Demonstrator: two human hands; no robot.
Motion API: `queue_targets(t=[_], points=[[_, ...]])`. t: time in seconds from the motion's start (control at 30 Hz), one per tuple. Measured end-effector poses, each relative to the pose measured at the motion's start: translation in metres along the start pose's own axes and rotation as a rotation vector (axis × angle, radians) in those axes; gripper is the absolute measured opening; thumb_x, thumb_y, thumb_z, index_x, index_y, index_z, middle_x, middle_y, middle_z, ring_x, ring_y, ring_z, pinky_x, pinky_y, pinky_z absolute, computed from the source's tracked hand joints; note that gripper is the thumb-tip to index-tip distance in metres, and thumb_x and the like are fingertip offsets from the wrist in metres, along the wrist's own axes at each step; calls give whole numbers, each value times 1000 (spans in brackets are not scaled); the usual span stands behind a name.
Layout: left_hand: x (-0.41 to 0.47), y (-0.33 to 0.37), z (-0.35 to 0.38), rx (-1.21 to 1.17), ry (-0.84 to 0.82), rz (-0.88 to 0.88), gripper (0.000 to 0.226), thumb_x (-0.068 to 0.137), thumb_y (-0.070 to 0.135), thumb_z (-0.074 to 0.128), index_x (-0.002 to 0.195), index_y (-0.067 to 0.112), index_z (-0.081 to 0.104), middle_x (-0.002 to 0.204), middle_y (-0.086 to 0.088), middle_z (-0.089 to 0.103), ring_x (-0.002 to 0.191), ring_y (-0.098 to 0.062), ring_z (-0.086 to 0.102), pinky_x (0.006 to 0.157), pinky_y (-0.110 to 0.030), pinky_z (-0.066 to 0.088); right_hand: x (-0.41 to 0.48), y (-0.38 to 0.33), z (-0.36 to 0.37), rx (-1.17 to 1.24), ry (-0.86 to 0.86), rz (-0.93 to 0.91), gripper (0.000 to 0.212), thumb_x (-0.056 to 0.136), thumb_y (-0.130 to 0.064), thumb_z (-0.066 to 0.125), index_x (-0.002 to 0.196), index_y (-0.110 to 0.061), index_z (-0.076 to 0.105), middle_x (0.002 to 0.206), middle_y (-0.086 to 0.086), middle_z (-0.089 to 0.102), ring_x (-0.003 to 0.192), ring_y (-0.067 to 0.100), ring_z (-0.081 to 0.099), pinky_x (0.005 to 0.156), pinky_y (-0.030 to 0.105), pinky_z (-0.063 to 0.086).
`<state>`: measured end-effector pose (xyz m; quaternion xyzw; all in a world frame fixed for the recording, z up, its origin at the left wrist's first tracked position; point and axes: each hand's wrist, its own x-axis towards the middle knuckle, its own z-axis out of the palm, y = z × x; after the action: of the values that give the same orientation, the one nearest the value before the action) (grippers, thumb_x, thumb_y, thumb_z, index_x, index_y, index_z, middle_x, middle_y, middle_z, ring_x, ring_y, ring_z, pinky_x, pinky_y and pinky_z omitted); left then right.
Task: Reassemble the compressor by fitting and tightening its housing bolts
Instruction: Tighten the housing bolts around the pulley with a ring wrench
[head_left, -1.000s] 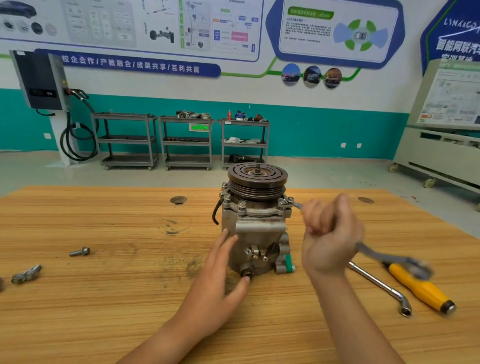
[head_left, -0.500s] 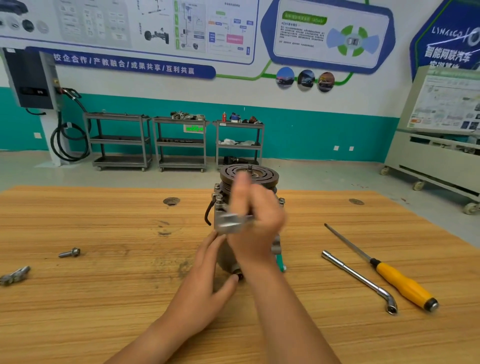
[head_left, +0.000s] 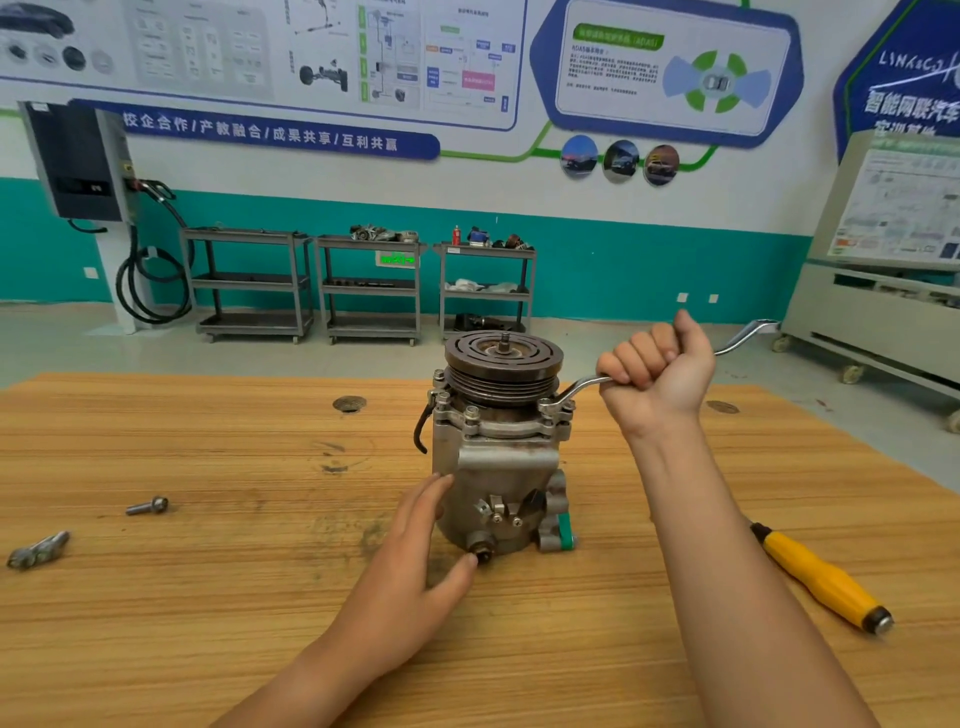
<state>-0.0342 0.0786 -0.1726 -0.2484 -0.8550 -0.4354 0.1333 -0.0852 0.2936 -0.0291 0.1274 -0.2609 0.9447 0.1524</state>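
The grey metal compressor (head_left: 498, 467) stands upright in the middle of the wooden table, its grooved pulley on top. Several housing bolts (head_left: 471, 413) sit in the flange under the pulley. My right hand (head_left: 657, 371) grips a silver offset wrench (head_left: 576, 389) in a fist; its ring end sits over a bolt on the flange's right side, and its far end sticks out past my hand to the upper right. My left hand (head_left: 415, 561) rests flat against the compressor's lower left side with straight fingers, the thumb near a fitting at the base.
A loose bolt (head_left: 148, 505) and a small metal bracket (head_left: 36, 549) lie on the table (head_left: 182, 597) at the left. A yellow-handled screwdriver (head_left: 826, 584) lies at the right, partly behind my right forearm. Shelving carts stand by the far wall.
My right hand swung the wrench across in front of the compressor and back to its right side, where the ring end now sits on a flange bolt. My left hand stayed against the body.
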Motion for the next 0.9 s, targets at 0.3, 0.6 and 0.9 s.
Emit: queue_targets(t=[0.3, 0.6, 0.9], points=[[0, 0, 1, -9, -3, -21, 67, 89, 33, 58, 123, 60, 6, 131, 43, 12, 130, 7, 28, 102, -14, 28, -13, 1, -13, 39, 41, -20, 64, 96, -29, 27, 33, -19, 30, 30, -7, 20, 34, 10, 8, 38, 17, 18], [3, 5, 11, 19, 10, -13, 66, 88, 25, 61, 133, 44, 16, 146, 19, 17, 133, 3, 23, 97, 1, 17, -83, 84, 7, -816, -184, -989, 46, 95, -21, 40, 49, -23, 42, 45, -14, 32, 45, 2, 28, 47, 17, 29], [2, 5, 0, -23, 60, 30, 54, 84, 21, 61, 131, 30, 35, 132, 14, 41, 124, 4, 35, 97, -5, 29, -75, 119, 43, -1357, -127, -1200, 46, 86, -21, 57, 42, -13, 46, 38, -4, 41, 37, 16, 39, 43, 28, 37]])
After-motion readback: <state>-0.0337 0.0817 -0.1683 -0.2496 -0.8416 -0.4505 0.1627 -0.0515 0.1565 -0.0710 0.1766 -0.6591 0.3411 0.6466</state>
